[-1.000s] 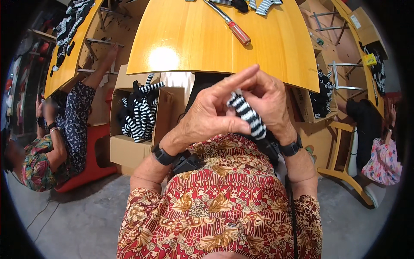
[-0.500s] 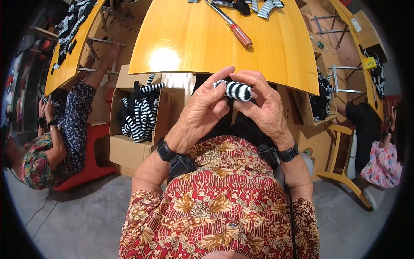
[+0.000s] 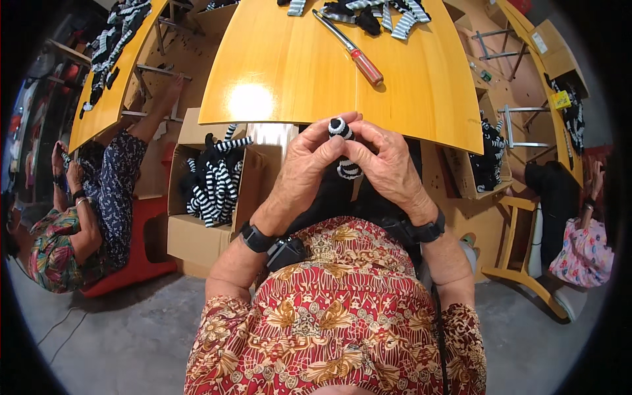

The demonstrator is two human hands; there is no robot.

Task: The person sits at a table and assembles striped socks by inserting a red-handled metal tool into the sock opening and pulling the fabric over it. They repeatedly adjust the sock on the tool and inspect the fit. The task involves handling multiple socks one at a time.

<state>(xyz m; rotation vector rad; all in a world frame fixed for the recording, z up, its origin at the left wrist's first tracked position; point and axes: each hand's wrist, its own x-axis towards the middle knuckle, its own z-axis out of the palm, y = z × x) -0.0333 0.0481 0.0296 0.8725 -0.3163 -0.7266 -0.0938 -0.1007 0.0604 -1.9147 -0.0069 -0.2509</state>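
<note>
A black-and-white striped knitted tube, rolled or bunched up thick, stands nearly upright between my two hands in front of the table edge. My left hand grips it from the left, thumb pressed on its middle. From the other side my right hand pinches it, its thumb tip meeting the left one. The tube's dark-tipped top end shows above the thumbs and its striped lower end below them. Fingers behind it are partly hidden.
A screwdriver-like tool with a red handle lies on the yellow table, near striped knitted pieces. Cardboard boxes of striped knits stand at left and right. Co-workers sit on both sides, one on a red chair.
The knitted tube has turned from lying sideways to nearly upright. My hands have come closer together, both thumbs now pressing on it. The view has shifted slightly.
</note>
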